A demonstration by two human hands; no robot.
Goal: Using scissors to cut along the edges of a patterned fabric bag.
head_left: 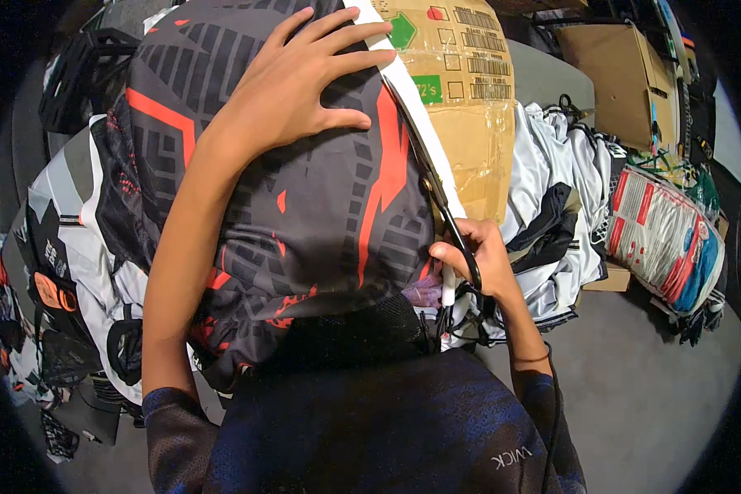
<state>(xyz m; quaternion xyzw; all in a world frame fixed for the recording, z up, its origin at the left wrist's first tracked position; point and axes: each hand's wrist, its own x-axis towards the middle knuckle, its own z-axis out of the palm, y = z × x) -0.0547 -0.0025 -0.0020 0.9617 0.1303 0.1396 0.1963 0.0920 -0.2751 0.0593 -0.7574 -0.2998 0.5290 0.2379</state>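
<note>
My left hand (292, 86) lies flat with its fingers spread on a dark grey printed fabric (305, 198) with black blocks and red shapes. Its fingertips reach onto the white strip (433, 130) along the fabric's right edge. Black-handled scissors (446, 206) are held in my right hand (487, 257), thumb and fingers around the handles. Their blades point up and away, lying along the line between the dark print and the white strip. Just right of the strip is a taped brown cardboard box (479, 156) with green marks and labels.
Silver-white garments (543, 156) with dark trim are heaped right of the box. Farther right sit a plastic-wrapped bundle (663, 235) and an open cardboard box (609, 74). White and black garments (66, 255) hang at the left. Grey floor (634, 395) shows at lower right.
</note>
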